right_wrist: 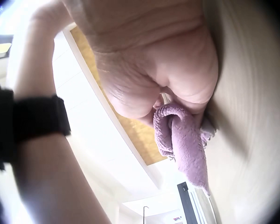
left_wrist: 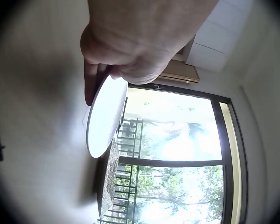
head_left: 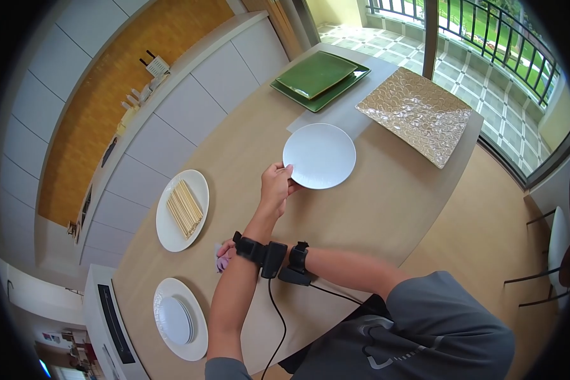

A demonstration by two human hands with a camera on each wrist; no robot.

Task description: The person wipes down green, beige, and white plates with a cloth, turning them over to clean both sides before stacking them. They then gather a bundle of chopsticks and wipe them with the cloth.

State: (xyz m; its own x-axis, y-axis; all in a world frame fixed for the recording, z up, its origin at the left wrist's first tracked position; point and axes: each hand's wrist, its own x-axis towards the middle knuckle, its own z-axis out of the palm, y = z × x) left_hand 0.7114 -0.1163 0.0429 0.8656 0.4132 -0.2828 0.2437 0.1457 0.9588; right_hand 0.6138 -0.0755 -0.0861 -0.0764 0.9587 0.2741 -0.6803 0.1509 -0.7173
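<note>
A round white plate point(head_left: 320, 156) is pinched at its near left rim by my left hand point(head_left: 277, 188), thumb on top and fingers beneath. The left wrist view shows the plate point(left_wrist: 105, 116) edge-on, tilted against the window light. My right forearm crosses under the left one. Beyond the crossing, my right hand point(head_left: 226, 248) grips a bunched purple cloth point(head_left: 221, 263), mostly hidden behind the left wrist. In the right wrist view, the cloth point(right_wrist: 189, 149) hangs out of my curled right hand point(right_wrist: 154, 70), close by the tabletop.
A green square plate point(head_left: 316, 75) lies on a larger one at the far end. Beside them sits a patterned brown plate point(head_left: 418, 111). On the left are an oval plate point(head_left: 164, 231) with wooden chopsticks point(head_left: 185, 210) and another point(head_left: 199, 339) bearing stacked small white plates point(head_left: 173, 320).
</note>
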